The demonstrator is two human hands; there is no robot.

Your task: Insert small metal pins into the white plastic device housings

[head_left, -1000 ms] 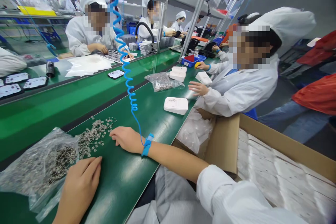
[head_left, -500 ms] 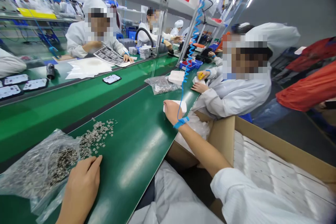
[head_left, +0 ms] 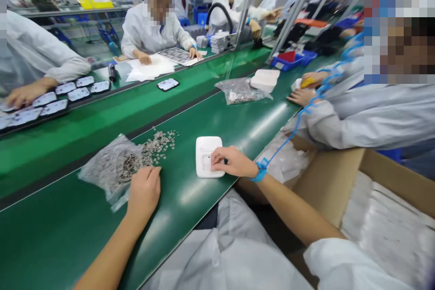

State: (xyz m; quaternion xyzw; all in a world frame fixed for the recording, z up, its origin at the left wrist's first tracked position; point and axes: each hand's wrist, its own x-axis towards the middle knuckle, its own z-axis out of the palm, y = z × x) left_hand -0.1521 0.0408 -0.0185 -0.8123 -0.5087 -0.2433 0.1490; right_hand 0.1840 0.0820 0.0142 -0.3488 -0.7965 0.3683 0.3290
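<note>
A white plastic cover (head_left: 201, 163) with a square recess lies flat on the green work surface, in front of me. Over its right side is my right hand (head_left: 234, 161), thumb and fingers pinched at the recess; whatever is between the fingertips is hidden. A blue wrist strap (head_left: 261, 170) is around that wrist. My left hand (head_left: 145, 188) rests by the mouth of a clear plastic bag (head_left: 105, 167) of small metal parts, its fingers curled together. I cannot make out what they hold. Loose metal clips (head_left: 159, 145) are spread just beyond those fingers.
A coiled blue cord (head_left: 299, 120) runs from my strap up to the right. An open cardboard box (head_left: 326, 176) with white wrapped pieces stands at my right. Across the belt (head_left: 136, 113) co-workers sit; another bag of metal parts (head_left: 241, 93) lies farther along, near a co-worker's hands (head_left: 304, 93).
My right hand has brought the white cover leftward and nearer, and it now lies flat with the fingers over its recess. My left hand stays by the bag. The view has turned.
</note>
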